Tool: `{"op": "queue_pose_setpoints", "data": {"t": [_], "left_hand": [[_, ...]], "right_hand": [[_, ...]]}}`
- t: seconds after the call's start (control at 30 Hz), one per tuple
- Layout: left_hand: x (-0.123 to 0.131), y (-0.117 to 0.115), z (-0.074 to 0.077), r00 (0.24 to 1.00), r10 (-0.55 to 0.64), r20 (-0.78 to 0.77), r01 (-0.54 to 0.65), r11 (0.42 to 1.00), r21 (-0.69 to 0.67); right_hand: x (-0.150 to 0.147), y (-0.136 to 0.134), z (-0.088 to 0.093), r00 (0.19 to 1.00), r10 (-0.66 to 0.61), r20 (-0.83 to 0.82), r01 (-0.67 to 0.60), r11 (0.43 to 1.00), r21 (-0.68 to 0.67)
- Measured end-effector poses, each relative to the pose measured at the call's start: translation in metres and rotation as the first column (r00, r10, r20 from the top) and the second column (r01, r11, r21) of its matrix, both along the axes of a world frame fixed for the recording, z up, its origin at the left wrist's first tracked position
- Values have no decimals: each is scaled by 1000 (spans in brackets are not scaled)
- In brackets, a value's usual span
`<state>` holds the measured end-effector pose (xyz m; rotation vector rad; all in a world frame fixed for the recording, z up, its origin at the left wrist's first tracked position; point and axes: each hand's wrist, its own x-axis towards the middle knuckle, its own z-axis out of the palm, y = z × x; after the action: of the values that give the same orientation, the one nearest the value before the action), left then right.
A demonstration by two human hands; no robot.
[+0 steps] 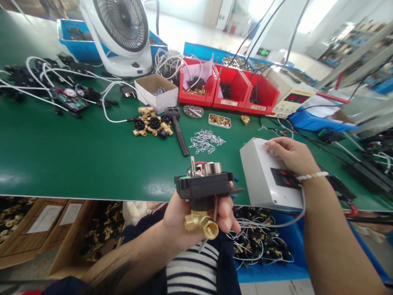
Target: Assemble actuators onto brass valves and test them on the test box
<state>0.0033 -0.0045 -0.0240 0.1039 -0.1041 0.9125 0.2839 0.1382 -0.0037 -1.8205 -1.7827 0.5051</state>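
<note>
My left hand (179, 219) is wrapped around a motorized brass valve (204, 186) in front of my body, just past the bench's front edge. Its black housing is uncapped on top, showing a metal motor, a bit of green circuit board and an upright metal pin. Below the housing sits the brass valve body, one port facing me, and a white cable runs down through my fingers. My right hand (290, 153) rests on a grey control box (258, 174) with a black terminal panel. Its fingers are bent together at the box's far edge; what they pinch there is hidden.
On the green bench (92, 164) lie a hammer (179, 133), metal clips (207, 141) and brass valve bodies (152, 123). Behind them stand red bins (233, 88), a white carton (158, 92), a fan (123, 37) and a power supply (291, 92). A blue crate (276, 274) sits below.
</note>
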Motion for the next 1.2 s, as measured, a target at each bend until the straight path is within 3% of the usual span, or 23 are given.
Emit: {"op": "queue_pose_setpoints", "data": {"t": [0.4, 0.63, 0.87, 1.2], "left_hand": [[-1, -1, 8, 993, 36, -115, -43, 998, -56], [-2, 0, 24, 932, 115, -344, -216, 938, -271], [0, -3, 28, 811, 293, -506, -383, 920, -81], [-9, -1, 27, 860, 173, -480, -284, 944, -169]], "right_hand": [[-2, -1, 1, 1000, -14, -13, 14, 1000, 4], [-3, -1, 0, 1000, -26, -8, 26, 1000, 3], [0, 0, -2, 1000, 2, -2, -2, 1000, 15], [5, 2, -5, 1000, 20, -17, -20, 999, 32]]}}
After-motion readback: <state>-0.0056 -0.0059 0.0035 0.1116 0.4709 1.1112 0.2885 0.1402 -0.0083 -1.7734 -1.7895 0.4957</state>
